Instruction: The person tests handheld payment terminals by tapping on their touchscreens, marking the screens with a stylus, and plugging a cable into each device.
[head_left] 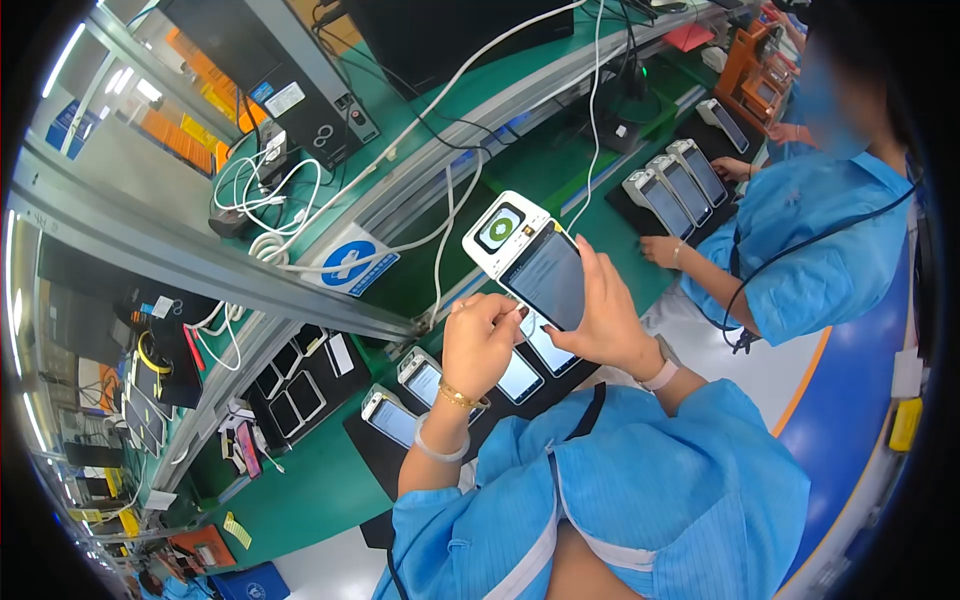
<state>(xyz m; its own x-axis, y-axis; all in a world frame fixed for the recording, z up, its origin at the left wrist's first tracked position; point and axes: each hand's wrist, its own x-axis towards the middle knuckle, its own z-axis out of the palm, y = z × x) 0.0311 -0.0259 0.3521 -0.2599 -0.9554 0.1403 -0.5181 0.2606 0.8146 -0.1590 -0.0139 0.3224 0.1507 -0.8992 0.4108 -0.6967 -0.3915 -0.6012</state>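
My right hand (612,325) grips a white handheld payment terminal (546,275) by its right side, thumb at the lower edge. The terminal is tilted; its large screen is lit with text, and a small top display shows a green round symbol. My left hand (478,340) is closed in a pinch at the lower left edge of the terminal. What lies between those fingertips is too small to make out. Below my hands, several similar terminals (388,418) lie on a black mat (372,462), some with bright screens.
A co-worker in a blue top (820,230) works on the right beside more terminals (665,205). White cables (455,75) cross the bench, one hanging close to the held terminal. A metal frame post (215,245) and a black tray of phone-like devices (300,395) stand left.
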